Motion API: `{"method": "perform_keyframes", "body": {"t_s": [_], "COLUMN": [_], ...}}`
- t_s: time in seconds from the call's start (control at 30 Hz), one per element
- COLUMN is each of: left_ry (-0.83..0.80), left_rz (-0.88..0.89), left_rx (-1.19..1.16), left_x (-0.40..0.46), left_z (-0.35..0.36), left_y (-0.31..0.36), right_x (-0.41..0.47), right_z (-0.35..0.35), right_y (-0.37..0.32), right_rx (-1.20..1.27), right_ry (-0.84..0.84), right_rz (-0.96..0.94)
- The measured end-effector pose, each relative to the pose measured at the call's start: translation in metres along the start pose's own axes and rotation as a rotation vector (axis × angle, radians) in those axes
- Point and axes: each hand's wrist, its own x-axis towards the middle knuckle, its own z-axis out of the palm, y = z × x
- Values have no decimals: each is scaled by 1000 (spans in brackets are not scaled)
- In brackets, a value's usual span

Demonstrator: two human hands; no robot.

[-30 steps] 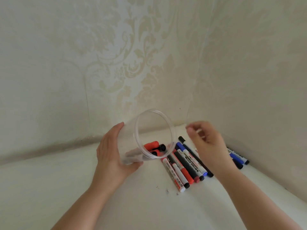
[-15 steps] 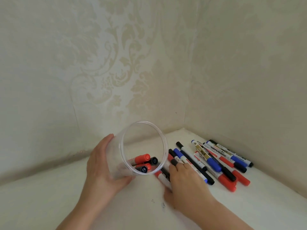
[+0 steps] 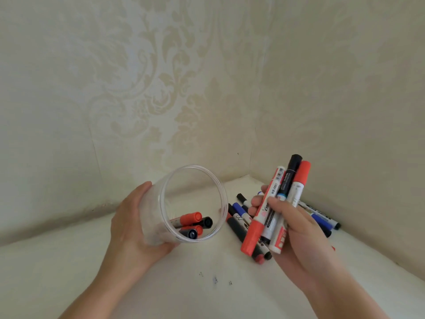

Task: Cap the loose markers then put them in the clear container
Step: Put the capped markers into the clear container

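Note:
My left hand (image 3: 128, 229) grips the clear container (image 3: 190, 187), tilted with its mouth facing me and to the right. Several capped markers (image 3: 193, 223), red and black, lie inside it. My right hand (image 3: 292, 229) holds a bunch of three capped markers (image 3: 278, 203) lifted off the table, right of the container's mouth: two red-capped and one black-capped. More capped markers (image 3: 239, 217), black, blue and red, lie on the white table in the corner, partly hidden behind my right hand.
The white table (image 3: 207, 295) meets two patterned wallpapered walls (image 3: 161, 88) in a corner behind the markers. A few small dark ink spots (image 3: 215, 279) mark the table in front of the container.
My right hand went down onto the marker pile, closed on three markers and raised them beside the container. My left hand kept the container tilted.

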Motion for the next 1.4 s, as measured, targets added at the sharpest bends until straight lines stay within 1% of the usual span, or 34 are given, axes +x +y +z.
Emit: {"method": "perform_keyframes", "body": {"t_s": [0.07,0.13,0.2,0.27,0.33,0.37,0.43,0.47,0.5,0.57,0.63,0.77,0.83,0.9,1.0,1.07,1.17,1.2,1.23,1.3,1.4], "left_ry": [1,15,23,27,47,58,49,31,7,-32,-18,45,50,39,41,42,24,16,15,24,13], "left_rz": [-4,2,10,36,55,71,129,168,200,194,151,175,203,191,170,189,193,166,140,117,131], "left_rx": [-10,-23,-25,-8,24,31,66,95,124,189,273,221,159,106,88,108,109,95,80,58,57], "left_x": [1,-2,-6,-9,-11,-12,-13,-13,-12,-9,-4,-5,-9,-11,-10,-9,-9,-9,-9,-10,-10], "left_z": [0,-1,-3,-4,-4,-4,-4,-3,-3,1,5,6,5,4,2,1,2,2,1,0,1], "left_y": [0,2,5,10,14,15,15,12,9,2,1,5,9,13,14,15,15,14,14,13,16], "right_x": [-2,-5,-7,-8,-8,-8,-6,-4,-2,2,6,8,9,8,6,2,-5,-7,-8,-10,-7], "right_z": [1,2,1,-2,-3,-2,2,6,11,19,24,28,29,29,27,24,19,18,18,20,21], "right_y": [-2,-3,-2,-2,-3,-2,-1,-1,-1,-3,-4,4,6,3,-3,-7,-12,-11,-10,-6,-3], "right_rx": [29,-83,-206,-183,-74,-64,-113,-136,-151,-152,-140,-303,-280,-226,-153,-246,-549,-607,-637,-612,-458], "right_ry": [-73,-140,-192,-311,-457,-477,-414,-356,-288,-150,-89,-103,-63,-26,-26,-123,-355,-392,-394,-323,-122], "right_rz": [-45,-41,14,92,247,321,410,417,401,347,302,171,93,39,19,46,131,158,175,165,52]}}
